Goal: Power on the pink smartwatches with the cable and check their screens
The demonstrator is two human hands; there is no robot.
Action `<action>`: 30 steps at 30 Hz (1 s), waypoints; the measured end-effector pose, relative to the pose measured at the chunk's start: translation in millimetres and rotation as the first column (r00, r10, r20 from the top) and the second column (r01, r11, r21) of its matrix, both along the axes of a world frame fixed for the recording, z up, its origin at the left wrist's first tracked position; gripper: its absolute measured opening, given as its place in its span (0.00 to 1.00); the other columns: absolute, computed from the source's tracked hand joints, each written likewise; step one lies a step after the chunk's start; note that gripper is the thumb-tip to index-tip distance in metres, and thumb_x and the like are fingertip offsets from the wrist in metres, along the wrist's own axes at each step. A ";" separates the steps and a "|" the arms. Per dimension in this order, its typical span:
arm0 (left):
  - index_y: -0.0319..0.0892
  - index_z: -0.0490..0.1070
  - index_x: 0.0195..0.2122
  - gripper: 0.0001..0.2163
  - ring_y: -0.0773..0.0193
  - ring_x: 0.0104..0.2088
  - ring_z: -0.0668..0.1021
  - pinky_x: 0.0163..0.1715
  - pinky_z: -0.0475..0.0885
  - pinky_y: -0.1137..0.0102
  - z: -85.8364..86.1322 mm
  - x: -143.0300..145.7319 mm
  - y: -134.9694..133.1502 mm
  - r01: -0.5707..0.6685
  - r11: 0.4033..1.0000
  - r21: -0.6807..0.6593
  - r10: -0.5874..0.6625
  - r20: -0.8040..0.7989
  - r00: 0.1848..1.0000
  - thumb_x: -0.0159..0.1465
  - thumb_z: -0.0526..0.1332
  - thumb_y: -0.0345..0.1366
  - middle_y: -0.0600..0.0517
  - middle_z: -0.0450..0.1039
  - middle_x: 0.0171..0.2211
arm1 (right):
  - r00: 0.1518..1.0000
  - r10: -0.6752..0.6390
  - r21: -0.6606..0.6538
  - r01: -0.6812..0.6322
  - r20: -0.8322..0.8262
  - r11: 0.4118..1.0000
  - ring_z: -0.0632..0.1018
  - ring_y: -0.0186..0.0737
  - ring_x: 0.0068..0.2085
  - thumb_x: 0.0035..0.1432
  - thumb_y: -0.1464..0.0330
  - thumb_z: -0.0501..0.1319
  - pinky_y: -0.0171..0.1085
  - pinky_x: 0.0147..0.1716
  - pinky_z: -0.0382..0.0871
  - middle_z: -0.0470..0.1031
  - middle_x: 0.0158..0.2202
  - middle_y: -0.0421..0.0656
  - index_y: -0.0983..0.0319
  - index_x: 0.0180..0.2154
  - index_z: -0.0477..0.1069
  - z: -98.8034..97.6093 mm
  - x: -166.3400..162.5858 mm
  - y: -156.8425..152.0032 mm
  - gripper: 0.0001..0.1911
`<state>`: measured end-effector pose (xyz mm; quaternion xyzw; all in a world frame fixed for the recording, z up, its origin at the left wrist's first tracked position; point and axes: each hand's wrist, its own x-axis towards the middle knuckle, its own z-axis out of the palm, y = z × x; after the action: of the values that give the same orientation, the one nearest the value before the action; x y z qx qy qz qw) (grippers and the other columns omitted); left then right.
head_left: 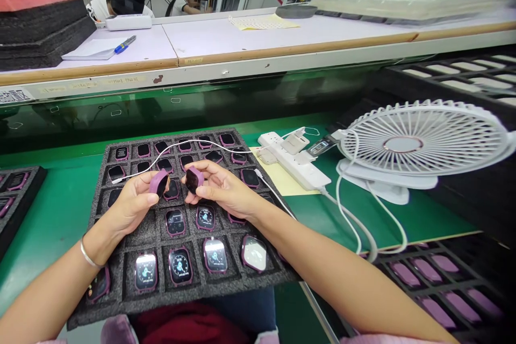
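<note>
My left hand (139, 196) is closed on a purple smartwatch case (158, 183), tilted so its dark face points right. In my right hand (220, 185) is a second purple smartwatch case (194, 179), pinched between thumb and fingers. Both are held just above a black foam tray (121, 301) with rows of square pockets. Many pockets hold watch cases; several near the front have lit dials, such as one lit watch (180, 266). A white charging cable (181, 142) runs over the tray, its end by my left hand. Another cable end (260, 174) lies at the tray's right side.
To the right are a white power strip (298, 164) with plugs and a white fan (419, 140). More foam trays stand at the left edge (24, 215) and lower right (435, 285). A raised shelf (226, 45) crosses behind; two people sit beyond it.
</note>
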<state>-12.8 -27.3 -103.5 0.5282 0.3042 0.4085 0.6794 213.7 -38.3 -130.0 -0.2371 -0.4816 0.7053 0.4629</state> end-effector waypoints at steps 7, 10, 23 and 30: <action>0.41 0.78 0.29 0.21 0.65 0.32 0.73 0.39 0.71 0.72 4.1 1.2 1.1 -0.041 0.999 0.009 0.041 0.018 0.999 0.43 0.79 0.50 0.53 0.72 0.27 | 0.998 -0.031 0.022 0.030 0.045 0.999 0.84 0.34 0.35 0.52 0.64 0.75 0.35 0.36 0.79 0.76 0.46 0.39 0.56 0.50 0.71 -2.2 -1.9 4.4 0.25; 0.41 0.77 0.28 0.21 0.65 0.30 0.72 0.39 0.71 0.71 9.9 -3.9 3.4 -0.088 0.996 0.015 0.089 -0.010 0.996 0.41 0.79 0.50 0.54 0.72 0.26 | 0.993 -0.079 0.032 0.076 0.087 0.997 0.83 0.35 0.34 0.51 0.63 0.76 0.36 0.37 0.79 0.76 0.45 0.39 0.56 0.50 0.71 1.2 0.1 8.6 0.26; 0.43 0.73 0.44 0.19 0.52 0.38 0.77 0.43 0.71 0.58 16.3 -50.0 -48.4 0.034 0.865 0.501 0.433 -0.779 0.453 0.54 0.63 0.47 0.48 0.77 0.37 | 0.346 -0.529 0.529 0.105 0.775 0.842 0.79 0.41 0.33 0.59 0.63 0.64 0.43 0.37 0.74 0.78 0.43 0.47 0.63 0.61 0.67 22.9 52.9 -13.8 0.29; 0.36 0.70 0.55 0.22 0.40 0.46 0.80 0.46 0.69 0.51 -2.9 -32.7 -66.7 0.383 0.780 0.496 0.536 -0.844 0.001 0.63 0.58 0.41 0.37 0.80 0.43 | -0.287 -0.522 0.507 -0.132 0.803 0.852 0.82 0.55 0.46 0.67 0.60 0.57 0.43 0.40 0.73 0.81 0.48 0.54 0.64 0.53 0.74 22.7 25.6 -26.2 0.19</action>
<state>-45.5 -94.0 -106.4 0.8223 0.5683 0.0252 0.0151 239.3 -64.5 -107.3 -0.6722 -0.7378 0.0272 0.0543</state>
